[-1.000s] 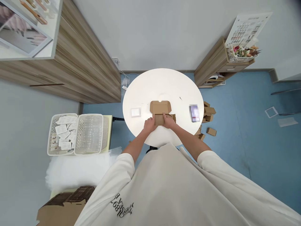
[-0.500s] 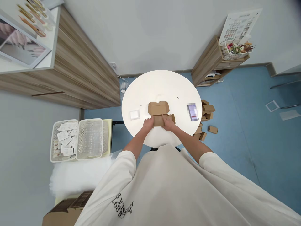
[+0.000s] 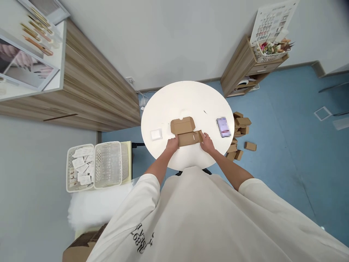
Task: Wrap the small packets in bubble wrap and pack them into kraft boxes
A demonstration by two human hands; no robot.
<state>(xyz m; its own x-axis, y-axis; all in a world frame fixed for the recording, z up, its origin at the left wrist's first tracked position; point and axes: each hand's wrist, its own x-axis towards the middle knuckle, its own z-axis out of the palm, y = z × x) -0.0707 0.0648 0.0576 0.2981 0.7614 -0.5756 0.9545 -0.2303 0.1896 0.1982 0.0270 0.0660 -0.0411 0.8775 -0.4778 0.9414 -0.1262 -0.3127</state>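
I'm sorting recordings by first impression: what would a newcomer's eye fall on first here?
Most likely the white table at the centre, where an open cardboard box lies between the left hand and the right hand. Next, small brown boxes beside the table's right edge, then white baskets at the lower left.

This looks like a nail-product workroom: framed hand photo (image 3: 20, 64), filled plastic basket (image 3: 80, 190), piled cartons (image 3: 242, 122).

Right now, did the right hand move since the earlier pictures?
Yes: against the table, the right hand moved right, to the right end of the box.
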